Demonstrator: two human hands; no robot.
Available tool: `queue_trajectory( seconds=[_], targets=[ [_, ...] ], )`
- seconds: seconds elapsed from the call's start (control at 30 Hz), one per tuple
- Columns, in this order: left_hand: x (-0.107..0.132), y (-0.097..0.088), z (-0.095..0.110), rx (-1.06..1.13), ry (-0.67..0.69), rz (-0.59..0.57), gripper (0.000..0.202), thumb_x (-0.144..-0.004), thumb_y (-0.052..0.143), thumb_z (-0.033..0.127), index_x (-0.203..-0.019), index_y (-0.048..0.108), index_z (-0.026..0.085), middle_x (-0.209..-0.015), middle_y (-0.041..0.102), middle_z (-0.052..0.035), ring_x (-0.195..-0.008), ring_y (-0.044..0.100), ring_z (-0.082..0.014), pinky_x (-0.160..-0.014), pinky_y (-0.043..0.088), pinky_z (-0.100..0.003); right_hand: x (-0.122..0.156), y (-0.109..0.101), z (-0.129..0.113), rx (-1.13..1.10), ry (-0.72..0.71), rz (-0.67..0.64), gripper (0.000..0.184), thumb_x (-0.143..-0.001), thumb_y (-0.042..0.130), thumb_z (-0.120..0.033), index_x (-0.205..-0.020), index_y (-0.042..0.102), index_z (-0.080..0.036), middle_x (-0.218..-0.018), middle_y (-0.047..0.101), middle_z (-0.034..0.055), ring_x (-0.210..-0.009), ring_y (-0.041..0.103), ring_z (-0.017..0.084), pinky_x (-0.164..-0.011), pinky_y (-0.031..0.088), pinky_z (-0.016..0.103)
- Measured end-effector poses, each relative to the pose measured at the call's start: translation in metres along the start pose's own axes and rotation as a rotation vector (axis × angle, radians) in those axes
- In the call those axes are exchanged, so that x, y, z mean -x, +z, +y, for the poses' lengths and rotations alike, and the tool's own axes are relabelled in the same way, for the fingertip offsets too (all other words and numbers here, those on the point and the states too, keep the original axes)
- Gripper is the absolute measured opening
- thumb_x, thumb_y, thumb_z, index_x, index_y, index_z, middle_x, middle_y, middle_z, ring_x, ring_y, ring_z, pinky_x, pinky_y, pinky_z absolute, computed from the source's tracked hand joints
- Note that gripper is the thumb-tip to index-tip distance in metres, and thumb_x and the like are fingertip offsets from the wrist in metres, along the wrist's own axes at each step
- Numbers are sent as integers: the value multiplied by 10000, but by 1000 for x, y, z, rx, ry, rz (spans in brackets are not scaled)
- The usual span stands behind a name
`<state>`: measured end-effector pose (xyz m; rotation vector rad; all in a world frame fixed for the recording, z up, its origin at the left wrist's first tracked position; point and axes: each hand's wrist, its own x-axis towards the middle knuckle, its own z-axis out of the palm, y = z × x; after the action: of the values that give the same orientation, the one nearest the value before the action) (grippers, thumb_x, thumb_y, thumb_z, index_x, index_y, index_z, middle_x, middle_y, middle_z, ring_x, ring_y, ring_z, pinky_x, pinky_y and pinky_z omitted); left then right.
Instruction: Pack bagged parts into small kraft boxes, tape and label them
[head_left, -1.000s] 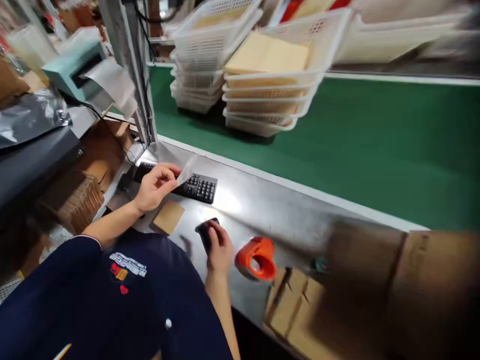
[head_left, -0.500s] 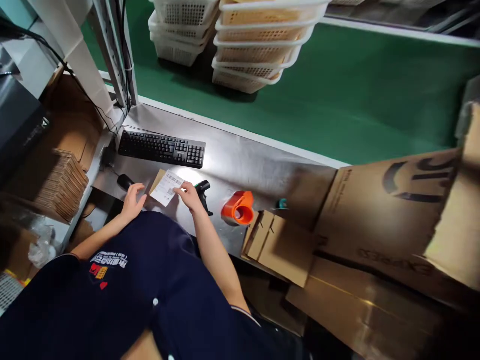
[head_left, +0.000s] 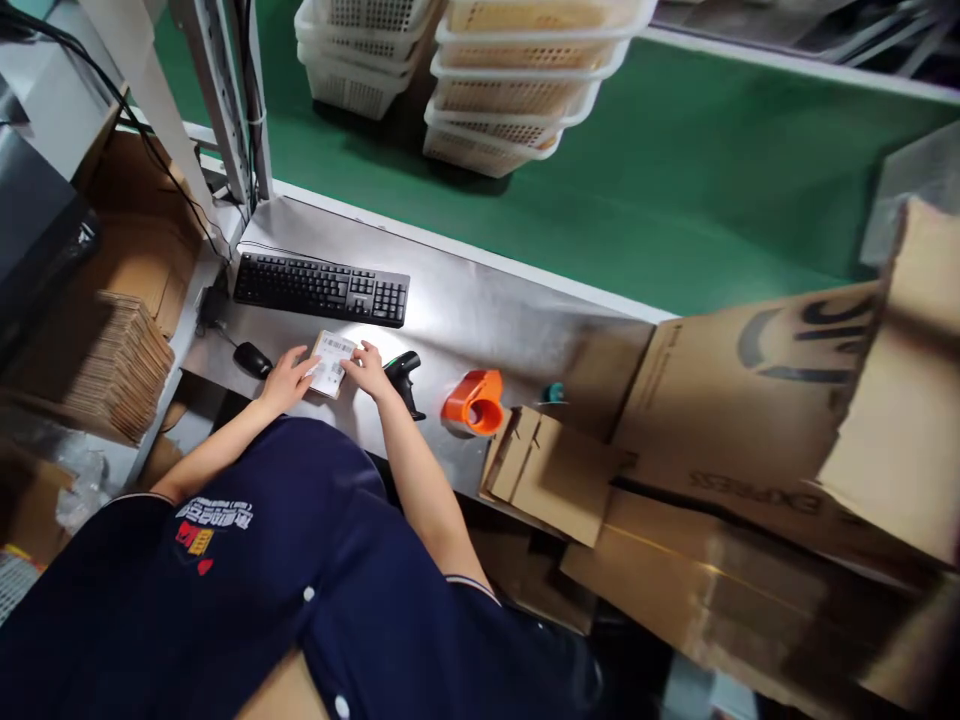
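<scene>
A white printed label [head_left: 328, 372] lies over a small flat cardboard box [head_left: 355, 343], whose tan edge shows at the top right. My left hand [head_left: 285, 382] is closed on the box's left side, its fingertips over the label's edge. At the opposite side, my right hand [head_left: 367, 371] has its fingers bent onto the label's right edge. Just right of that hand stands a black handheld scanner [head_left: 405, 380]. A black mouse [head_left: 252, 360] rests to the left of my left hand.
A black keyboard [head_left: 322, 288] lies on the metal table [head_left: 480, 300]. Rightward are an orange tape dispenser [head_left: 474, 403], folded cartons [head_left: 559, 465] and a large cardboard box [head_left: 720, 400]. White baskets [head_left: 517, 100] stand stacked on the green belt [head_left: 712, 180]. Flat cardboard [head_left: 131, 365] fills the left shelf.
My left hand has moved right onto the small box's left side. The label now lies over the box, and my right hand has shifted slightly up along its edge.
</scene>
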<state>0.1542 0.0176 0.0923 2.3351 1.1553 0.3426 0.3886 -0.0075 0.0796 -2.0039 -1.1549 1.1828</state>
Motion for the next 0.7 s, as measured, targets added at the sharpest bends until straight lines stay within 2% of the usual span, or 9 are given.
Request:
queue_trajectory(
  seconds=[0.13, 0.2, 0.3, 0.4, 0.47, 0.57, 0.63, 0.7],
  targets=[
    [-27, -2, 12, -176, 170, -198, 689, -1024, 547, 415, -1645, 389, 163, -1760, 289, -170, -1646, 227, -345, -1342, 190, -589, 10, 10, -10, 183, -21, 57, 169, -892, 662, -342, -938, 712, -187, -1609, 460, 168, -1502, 402, 380, -1207, 364, 598],
    [-34, -1, 20, -255, 202, -288, 741, -1039, 495, 434, -1676, 293, 115, -1770, 248, -172, -1665, 164, -330, -1352, 104, -599, 19, 15, -17, 296, -42, 138, 229, -934, 636, -367, -1024, 722, -174, -1601, 471, 194, -1456, 456, 385, -1175, 398, 590],
    [-36, -2, 27, -328, 189, -322, 748, -1049, 449, 452, -1682, 266, 98, -1776, 213, -165, -1671, 145, -317, -1354, 98, -592, 32, 17, -25, 403, -93, 321, 472, -956, 647, -420, -1300, 644, -97, -1662, 363, 279, -1443, 458, 416, -1192, 364, 596],
    [-41, -6, 34, -368, 195, -301, 765, -1032, 486, 484, -1672, 305, 107, -1766, 237, -178, -1664, 172, -338, -1352, 107, -599, 42, 5, -18, 396, -86, 473, 791, -962, 652, -467, -1534, 398, 16, -1654, 294, 374, -1478, 405, 464, -1189, 360, 614],
    [-51, -8, 44, -388, 210, -258, 785, -1025, 509, 500, -1662, 319, 81, -1762, 235, -206, -1660, 173, -361, -1354, 112, -587, 51, -4, -4, 328, -82, 532, 869, -948, 660, -482, -1567, 327, 28, -1625, 326, 378, -1496, 388, 468, -1176, 399, 608],
    [-71, -5, 61, -411, 252, -226, 737, -1066, 448, 452, -1650, 300, 27, -1751, 231, -262, -1652, 171, -388, -1340, 109, -597, 72, -5, 24, 92, -106, 552, 859, -914, 664, -503, -1573, 343, -55, -1594, 384, 317, -1450, 468, 403, -1169, 447, 580],
    [-81, -3, 66, -416, 285, -259, 725, -1074, 439, 436, -1651, 287, 24, -1735, 272, -270, -1641, 196, -396, -1325, 93, -633, 89, 4, 41, -174, -50, 500, 815, -870, 686, -531, -1530, 413, -138, -1576, 424, 260, -1328, 574, 349, -1154, 470, 569],
    [-86, -4, 66, -418, 278, -296, 789, -1031, 539, 489, -1658, 304, 71, -1736, 288, -254, -1636, 179, -429, -1307, 92, -680, 104, 16, 53, -437, 69, 406, 746, -815, 712, -576, -1415, 518, -178, -1493, 513, 219, -1155, 655, 306, -1089, 520, 562]
  ],
)
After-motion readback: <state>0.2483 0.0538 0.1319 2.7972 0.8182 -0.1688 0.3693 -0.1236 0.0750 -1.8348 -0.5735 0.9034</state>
